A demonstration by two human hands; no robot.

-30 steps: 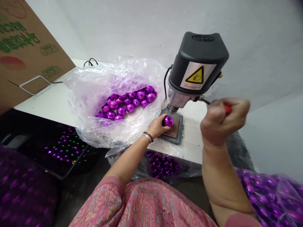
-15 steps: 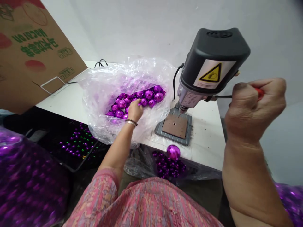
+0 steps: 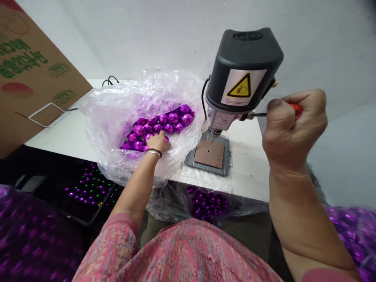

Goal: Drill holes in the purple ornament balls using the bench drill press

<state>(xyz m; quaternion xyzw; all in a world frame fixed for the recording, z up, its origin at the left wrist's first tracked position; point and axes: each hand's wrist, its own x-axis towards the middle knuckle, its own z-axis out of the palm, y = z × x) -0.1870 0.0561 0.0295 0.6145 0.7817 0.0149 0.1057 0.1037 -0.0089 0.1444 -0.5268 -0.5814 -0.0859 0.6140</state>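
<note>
My left hand (image 3: 159, 142), with bracelets at the wrist, reaches into a clear plastic bag (image 3: 102, 133) of shiny purple faceted balls (image 3: 163, 118). Its fingers are curled down on one purple ball (image 3: 167, 139), which shows partly beside them. On the other side my right hand (image 3: 293, 125) is closed in a fist round the red-knobbed lever (image 3: 297, 111) of a small drill press (image 3: 246, 62). The drill bit (image 3: 214, 140) points down over a brown plate (image 3: 209, 153) with a small hole, lying on the grey base (image 3: 190, 159).
A cardboard box (image 3: 29, 78) and a white wire frame (image 3: 48, 115) stand at the left of the white table (image 3: 249, 172). Below the front edge hangs a bag of purple balls (image 3: 207, 203). More purple balls fill bags at lower left (image 3: 32, 243) and right (image 3: 357, 231).
The view has shifted right. A purple ball seen in mid-air near the table's front edge is gone from sight. My left hand has turned and settled lower among the balls; my right stays on the lever.
</note>
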